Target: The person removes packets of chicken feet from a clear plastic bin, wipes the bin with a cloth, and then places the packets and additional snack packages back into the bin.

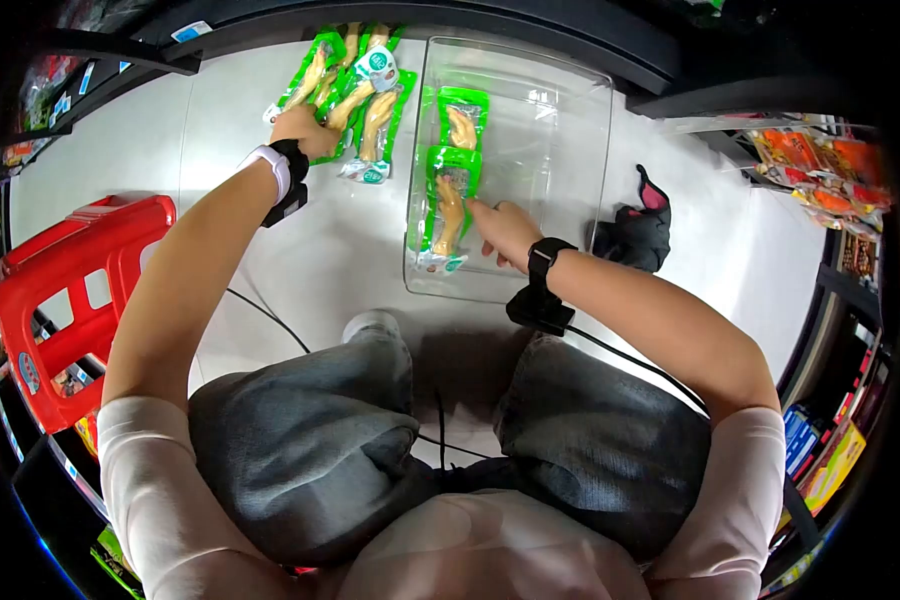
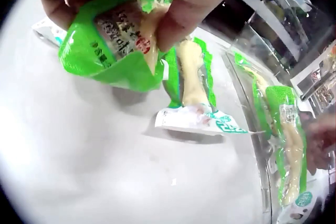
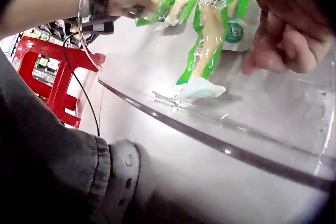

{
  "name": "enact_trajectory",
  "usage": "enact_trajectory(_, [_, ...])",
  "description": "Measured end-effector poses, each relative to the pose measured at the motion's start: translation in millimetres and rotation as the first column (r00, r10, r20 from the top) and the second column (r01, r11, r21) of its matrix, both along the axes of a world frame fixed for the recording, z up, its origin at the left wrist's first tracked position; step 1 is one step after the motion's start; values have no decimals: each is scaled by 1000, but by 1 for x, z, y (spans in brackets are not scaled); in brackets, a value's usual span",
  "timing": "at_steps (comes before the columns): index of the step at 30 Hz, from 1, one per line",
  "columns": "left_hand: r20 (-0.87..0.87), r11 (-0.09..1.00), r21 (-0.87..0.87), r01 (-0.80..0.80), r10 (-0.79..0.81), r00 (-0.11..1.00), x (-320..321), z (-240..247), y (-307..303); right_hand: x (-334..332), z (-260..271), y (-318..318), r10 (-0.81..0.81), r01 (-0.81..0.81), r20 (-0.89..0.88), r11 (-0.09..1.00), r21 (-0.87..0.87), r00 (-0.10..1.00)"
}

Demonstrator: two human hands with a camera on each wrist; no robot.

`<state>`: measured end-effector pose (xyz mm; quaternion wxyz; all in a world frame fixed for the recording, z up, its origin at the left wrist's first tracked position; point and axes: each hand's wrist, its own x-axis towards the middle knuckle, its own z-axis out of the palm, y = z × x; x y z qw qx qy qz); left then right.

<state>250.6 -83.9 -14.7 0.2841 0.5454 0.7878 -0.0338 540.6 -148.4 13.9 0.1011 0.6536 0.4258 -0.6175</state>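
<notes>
My left hand (image 1: 303, 130) pinches a green vacuum packet (image 2: 115, 45) between thumb and fingers, its near end raised off the pale floor. Beside it lie several similar packets (image 1: 375, 125), each with a pale, claw-like piece of food inside and a white end with a teal round label. In a clear plastic bin (image 1: 560, 200), two such packets lie in a line along the left wall: a far one (image 1: 460, 125) and a near one (image 1: 450, 205), overlapping. Over the bin, my right hand (image 1: 510, 232) has its index fingertip at the near packet's right edge, the other fingers loosely bent.
A red plastic basket (image 1: 75, 300) stands at left. Right of the bin lies a black cloth item (image 1: 638, 235) with a pink inside. Shelves of packaged goods (image 1: 820, 170) border both sides, and a dark shelf base (image 1: 530, 40) runs behind. Black cables (image 1: 270, 315) trail near the knees.
</notes>
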Motion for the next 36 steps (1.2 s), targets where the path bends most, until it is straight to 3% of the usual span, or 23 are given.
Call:
enact_trajectory(3, [36,996,78,-46,43,998,12,24,-4,2,1,-3,-120,122,-44,991,47,992])
enact_trajectory(4, [227,974,181,-134,91,970,6,18,-4,1,1,-5,-117,119,-49,991,55,992])
enact_trajectory(6, [541,918,255,-305,126,832,2,21,-4,-2,-1,-9,-310,330,-115,900,284,944])
enact_trajectory(7, [540,914,266,-307,123,832,5,33,-3,-1,-11,-9,-305,328,-120,898,294,945])
enact_trajectory(9, [746,856,348,-382,-6,665,9,55,2,1,-28,-3,-229,296,-189,721,626,955])
enact_trajectory(10, [739,835,424,-350,-95,667,9,64,9,-2,-15,-1,-225,295,-190,717,632,956])
enact_trajectory(12, [660,862,472,-185,-207,722,10,93,21,-7,17,5,-134,396,-376,420,817,917])
enact_trajectory(14, [514,885,465,24,-292,807,17,117,29,-8,52,14,154,122,-122,14,992,980])
enact_trajectory(15, [515,882,470,23,-296,805,22,123,30,-9,69,16,154,119,-118,8,993,981])
enact_trajectory(16, [272,693,657,296,-584,765,32,129,30,-11,84,18,219,45,-21,-104,994,976])
enact_trajectory(17, [-22,410,738,535,-779,627,42,134,30,-13,93,18,272,-22,82,-216,976,959])
enact_trajectory(18, [69,502,639,582,-792,607,57,148,23,-14,96,18,273,-25,86,-218,976,958])
enact_trajectory(20, [-10,383,602,701,-874,486,78,161,14,-17,98,19,210,-30,82,-239,971,974])
enact_trajectory(21, [-29,335,574,747,-904,427,88,167,11,-15,96,18,209,-32,84,-239,970,974])
enact_trajectory(23, [-3,350,545,762,-908,420,97,168,10,-11,89,13,227,59,-196,500,864,954])
enact_trajectory(27, [-5,354,523,775,-908,418,100,154,8,-6,76,5,166,188,-316,524,830,934])
enact_trajectory(29, [94,427,508,748,-891,445,100,149,5,-1,68,7,324,46,-167,350,936,931])
enact_trajectory(30, [57,403,542,737,-893,446,97,142,8,0,64,8,323,46,-167,351,935,931])
enact_trajectory(31, [60,404,542,737,-893,445,96,134,11,1,59,9,206,94,-212,469,878,955])
enact_trajectory(32, [50,458,651,606,-822,567,95,126,14,1,55,10,83,151,-241,572,806,967])
enact_trajectory(33, [59,482,747,458,-734,677,92,119,18,3,47,12,83,151,-241,573,805,967])
enact_trajectory(35, [270,629,742,232,-597,755,76,95,29,9,31,14,-236,254,-113,743,619,965])
enact_trajectory(36, [331,687,715,131,-497,802,64,74,35,11,25,14,-236,255,-114,744,617,965])
